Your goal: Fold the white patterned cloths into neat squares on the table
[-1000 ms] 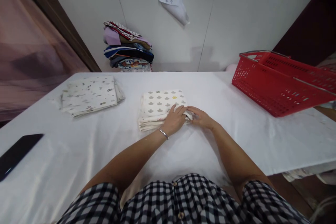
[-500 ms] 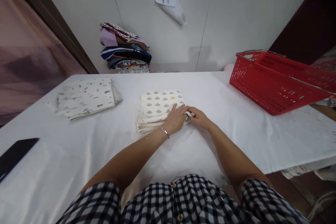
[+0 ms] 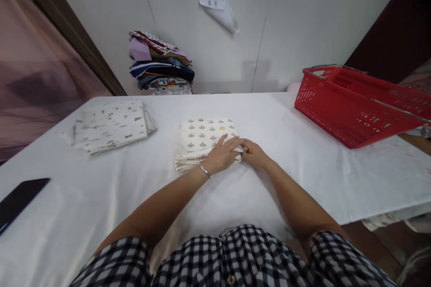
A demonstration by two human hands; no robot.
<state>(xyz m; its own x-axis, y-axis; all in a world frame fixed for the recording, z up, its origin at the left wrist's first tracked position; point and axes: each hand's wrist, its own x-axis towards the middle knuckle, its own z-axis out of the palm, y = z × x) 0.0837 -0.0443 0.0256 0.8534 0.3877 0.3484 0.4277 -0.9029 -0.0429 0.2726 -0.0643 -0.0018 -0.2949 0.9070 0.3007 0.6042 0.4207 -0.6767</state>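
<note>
A folded white cloth (image 3: 202, 136) with a grey cloud-like print and one yellow figure lies in the middle of the table, its layers showing along the near edge. My left hand (image 3: 222, 153) rests on its near right part, fingers stretched out over the fabric; a silver bracelet is on that wrist. At the near right corner, my right hand (image 3: 254, 153) has its fingers closed on the cloth's edge. The fingertips of both hands meet there, and the pinched fabric is partly hidden.
On the white-covered table (image 3: 276, 121), another folded patterned cloth (image 3: 111, 125) lies left, a dark flat phone-like object (image 3: 20, 199) nearer left. A red plastic basket (image 3: 357, 107) stands right. Beyond the far edge rises a pile of folded clothes (image 3: 161, 65) by the wall.
My left hand has slid slightly left and down over the cloth. My right hand stays at the corner, where less of the lifted edge shows. The view has shifted a little.
</note>
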